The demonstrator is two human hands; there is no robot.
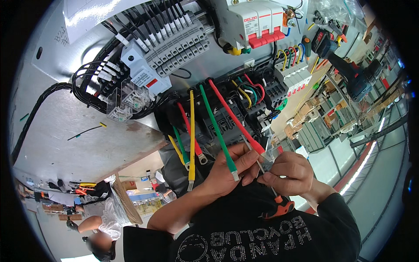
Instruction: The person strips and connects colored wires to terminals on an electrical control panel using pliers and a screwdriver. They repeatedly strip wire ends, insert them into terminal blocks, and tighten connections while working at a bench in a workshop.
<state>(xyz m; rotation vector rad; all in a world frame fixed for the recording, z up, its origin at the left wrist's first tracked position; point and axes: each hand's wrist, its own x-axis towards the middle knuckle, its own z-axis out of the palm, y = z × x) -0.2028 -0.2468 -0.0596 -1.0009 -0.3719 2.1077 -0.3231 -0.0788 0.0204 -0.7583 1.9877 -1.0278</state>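
Red wire (231, 112) is right of the green wire (214, 118), its near end by both hands. Looks light but springy; hold that end. Left hand (231, 169) pinches there; right hand (288, 174) is clenched beside it, around what I can't tell.

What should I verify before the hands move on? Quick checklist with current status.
1. Long red cable end held firmly: cannot tell; it ends between the hands, grip partly hidden.
2. Right hand on the orange-handled tool: ok, apparently; it looks closed on the thin shaft, with the handle below.
3. Long green cable clear of left hand: not ok; its end crosses in front of that hand.
4. Long yellow cable fastened at its lower end: not ok; the pale tip hangs free.
5. Breaker off: cannot tell; red levers visible, position unclear.
6. Power drill away from hands: ok; it's at upper right.
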